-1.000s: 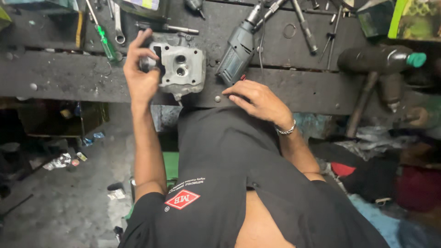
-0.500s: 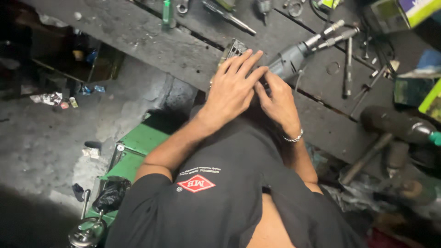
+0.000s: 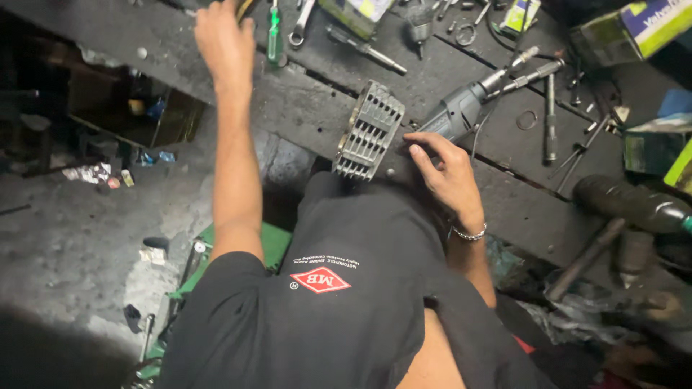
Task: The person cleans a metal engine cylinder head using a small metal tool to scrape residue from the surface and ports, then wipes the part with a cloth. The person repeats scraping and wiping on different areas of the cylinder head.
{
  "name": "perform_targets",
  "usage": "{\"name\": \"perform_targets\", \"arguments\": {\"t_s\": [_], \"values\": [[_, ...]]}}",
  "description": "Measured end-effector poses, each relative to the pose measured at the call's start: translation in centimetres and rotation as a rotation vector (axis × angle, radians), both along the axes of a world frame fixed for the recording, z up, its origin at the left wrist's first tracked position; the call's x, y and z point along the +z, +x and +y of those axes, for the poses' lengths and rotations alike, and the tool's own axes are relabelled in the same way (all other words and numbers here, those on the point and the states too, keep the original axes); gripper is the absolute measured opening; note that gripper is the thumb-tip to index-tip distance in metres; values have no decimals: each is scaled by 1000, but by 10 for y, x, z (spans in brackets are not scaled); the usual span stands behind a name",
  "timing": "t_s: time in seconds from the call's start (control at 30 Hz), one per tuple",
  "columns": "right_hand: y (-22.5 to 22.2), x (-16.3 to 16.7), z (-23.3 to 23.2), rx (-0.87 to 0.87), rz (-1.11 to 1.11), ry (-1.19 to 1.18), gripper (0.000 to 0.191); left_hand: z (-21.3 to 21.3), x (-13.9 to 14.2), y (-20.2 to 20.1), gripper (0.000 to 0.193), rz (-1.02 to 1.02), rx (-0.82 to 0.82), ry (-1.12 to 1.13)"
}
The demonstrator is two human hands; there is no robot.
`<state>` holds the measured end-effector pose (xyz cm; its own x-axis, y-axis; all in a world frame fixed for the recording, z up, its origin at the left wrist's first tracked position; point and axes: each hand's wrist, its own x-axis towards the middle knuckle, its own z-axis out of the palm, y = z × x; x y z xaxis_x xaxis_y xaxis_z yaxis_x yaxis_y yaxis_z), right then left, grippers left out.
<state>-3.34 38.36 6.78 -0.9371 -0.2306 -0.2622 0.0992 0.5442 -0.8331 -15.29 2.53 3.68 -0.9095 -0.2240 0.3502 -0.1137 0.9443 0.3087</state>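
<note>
**Finned engine part on the worktop edge, one hand steadying it, the other reaching away**

A grey finned metal engine part (image 3: 369,130), seemingly a small cylinder head, stands at the near edge of the dark, greasy wooden worktop (image 3: 303,108), fins facing up and towards the camera. It serves as the landmark here.

The right hand (image 3: 445,169) rests just to the right of the finned part, fingers (image 3: 418,140) spread loosely with the tips touching or almost touching its side; it holds nothing, and a metal bracelet (image 3: 468,234) sits on the wrist. Beyond this hand, to the right of the finned part, lies a grey electric drill (image 3: 461,109) with a bit fitted.

The left hand (image 3: 223,36) is stretched well to the left of and beyond the finned part, at the far side of the worktop beside a green-handled screwdriver (image 3: 273,32) and a spanner (image 3: 301,21). Its fingertips run out of view, so whether it grips anything cannot be told.

As a judgement: the finned part is set down and steadied but no tool is on it, so work on it appears paused while a tool is sought. Loose bits, rings and a dark bottle (image 3: 634,205) lie farther right.
</note>
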Motion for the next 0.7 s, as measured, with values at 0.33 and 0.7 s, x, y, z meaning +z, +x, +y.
{"name": "perform_targets", "arguments": {"t_s": [0.33, 0.7], "values": [[3, 3, 9, -155, 403, -158, 27, 61, 93, 44, 36, 405, -642, 272], [9, -22, 20, -312, 574, -83, 11, 161, 85, 80, 68, 67, -1025, 496]]}}
